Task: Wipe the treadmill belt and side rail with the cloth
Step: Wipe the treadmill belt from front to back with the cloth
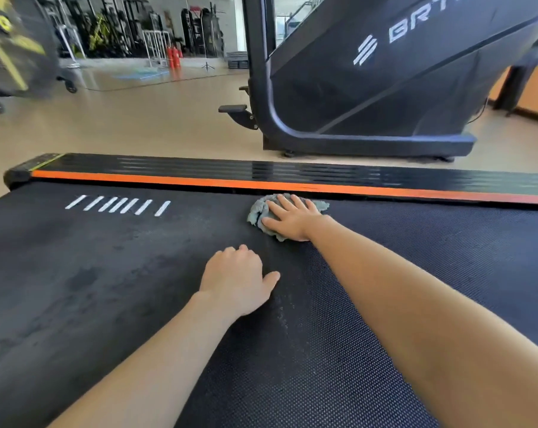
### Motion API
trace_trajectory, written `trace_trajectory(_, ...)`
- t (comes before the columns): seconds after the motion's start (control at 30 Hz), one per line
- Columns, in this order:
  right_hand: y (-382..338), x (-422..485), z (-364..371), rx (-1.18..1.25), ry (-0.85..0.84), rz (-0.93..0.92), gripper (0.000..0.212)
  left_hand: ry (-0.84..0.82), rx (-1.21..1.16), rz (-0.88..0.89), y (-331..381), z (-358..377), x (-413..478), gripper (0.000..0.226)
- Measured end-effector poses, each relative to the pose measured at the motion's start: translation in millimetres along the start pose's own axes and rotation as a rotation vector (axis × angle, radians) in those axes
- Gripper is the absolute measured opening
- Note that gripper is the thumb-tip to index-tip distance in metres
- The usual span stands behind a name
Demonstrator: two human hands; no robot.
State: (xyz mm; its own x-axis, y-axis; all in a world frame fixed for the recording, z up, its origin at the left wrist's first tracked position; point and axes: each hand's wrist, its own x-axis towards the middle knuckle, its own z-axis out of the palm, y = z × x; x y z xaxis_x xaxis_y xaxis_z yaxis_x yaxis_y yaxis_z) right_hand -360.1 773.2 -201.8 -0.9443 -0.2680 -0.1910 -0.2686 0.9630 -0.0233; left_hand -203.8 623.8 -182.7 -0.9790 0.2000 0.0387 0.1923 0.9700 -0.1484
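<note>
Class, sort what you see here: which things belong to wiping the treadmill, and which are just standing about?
In the job: cloth under the right hand; treadmill belt; side rail; left hand, resting on the belt.
Just about: black exercise machine beyond the rail; red fire extinguishers; equipment racks at the back.

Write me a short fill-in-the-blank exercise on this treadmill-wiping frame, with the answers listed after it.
1. The right hand presses the grey cloth onto the belt, close to the side rail's ____ stripe.
2. The left hand rests on the belt and holds ____.
3. Left of the cloth, the belt bears a row of slanted ____ marks.
Missing words: orange; nothing; white.
</note>
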Motion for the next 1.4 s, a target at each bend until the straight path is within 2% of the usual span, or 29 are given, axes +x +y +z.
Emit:
trace_trajectory(0.2, -2, 5, -5, 0.005, 0.009, 0.019, 0.071, 0.030, -0.027, 0.004, -3, 1, -2, 0.059)
trace_trajectory(0.43, -1, -105, 8, -0.116, -0.101, -0.222, 0.068, 0.033, -0.086, -0.023, -2, -7, -2, 0.039)
trace_trajectory(0.5, 3, -138, 7, -0.135, -0.154, -0.289, 0.068, 0.134, -0.181, -0.107, -4, -12, -4, 0.031)
trace_trajectory(0.57, 11, -157, 4, -0.140, -0.175, -0.326, 0.069, 0.365, -0.275, -0.162, 2, -17, -7, 0.024)
trace_trajectory(0.63, 18, -157, 5, -0.116, -0.146, -0.320, 0.070, 0.516, -0.359, -0.036, 15, -19, -6, 0.010)
trace_trajectory(0.67, 19, -150, 7, -0.096, -0.122, -0.299, 0.070, 0.526, -0.379, 0.074, 22, -18, -2, 0.004)
trace_trajectory(0.73, 20, -128, 14, -0.058, -0.069, -0.243, 0.070, 0.422, -0.382, 0.206, 35, -12, 15, 0.022)
trace_trajectory(0.8, 26, -102, 16, -0.053, -0.017, -0.190, 0.067, 0.149, -0.394, 0.155, 44, -10, 38, 0.047)
trace_trajectory(0.87, 37, -77, 14, -0.052, 0.025, -0.162, 0.064, -0.108, -0.400, 0.058, 46, -3, 65, 0.057)
trace_trajectory(0.93, 49, -58, 11, -0.035, 0.046, -0.140, 0.062, -0.222, -0.319, 0.052, 44, 3, 97, 0.058)
trace_trajectory(1.03, 66, -44, 9, -0.011, 0.089, -0.119, 0.059, -0.239, -0.118, 0.125, 51, 9, 138, 0.055)
trace_trajectory(1.2, 114, -53, 10, -0.012, 0.077, -0.080, 0.058, -0.250, -0.040, 0.240, 88, 7, 164, 0.054)
trace_trajectory(1.4, 214, -120, 15, 0.030, 0.058, 0.085, 0.057, -0.200, -0.003, 0.452, 205, -24, 160, 0.052)
